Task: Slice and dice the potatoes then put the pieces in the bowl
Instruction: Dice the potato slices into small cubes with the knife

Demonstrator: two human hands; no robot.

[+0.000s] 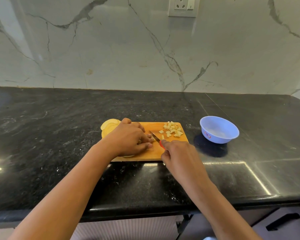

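Both forearms reach in from the bottom of the frame and meet over the wooden cutting board (pixel 146 126) in the centre. The left hand (pixel 130 137) lies knuckles up, its wrist angled in from the lower left. Its fingers are curled down and bunched together, pinning a potato piece (pixel 140 141) against the board (only a pale sliver shows between the fingers). The thumb lies low along the side nearest the camera.

The right hand (pixel 178 153) comes in from the lower right, its fingers wrapped round the red handle of a knife (pixel 154 135). The blade slants up and left, and its tip is just beside the left fingertips.

A loose heap of diced potato (pixel 172 129) sits at the board's upper right corner. Round potato slices (pixel 109 126) overlap at its upper left edge, partly hidden behind the left hand.

The blue bowl (pixel 218 129) stands upright on the black counter (pixel 59 118), to the right of the board and apart from it. No potato shows inside it.
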